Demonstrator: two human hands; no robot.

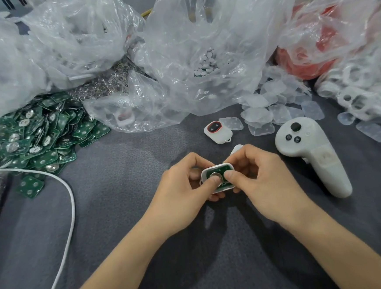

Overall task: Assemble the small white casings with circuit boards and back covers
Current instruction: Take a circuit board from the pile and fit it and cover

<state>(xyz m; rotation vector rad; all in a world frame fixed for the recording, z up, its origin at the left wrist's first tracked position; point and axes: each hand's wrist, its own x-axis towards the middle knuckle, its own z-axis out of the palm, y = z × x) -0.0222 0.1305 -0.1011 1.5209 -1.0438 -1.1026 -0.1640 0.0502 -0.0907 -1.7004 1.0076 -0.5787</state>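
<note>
A small white casing is held between both hands above the grey cloth, open side up. A green circuit board with a silver coin cell sits inside it. My left hand grips the casing's left end, its thumb pressing on the cell. My right hand grips the right end, its thumb on the board. A white piece shows just behind my right fingers. One finished white casing with a red-rimmed black button lies further back.
A heap of green circuit boards lies at the left. Clear membranes are scattered at the back right. A white game controller rests right of my hands. Crumpled plastic bags fill the back. A white cable curves at the left.
</note>
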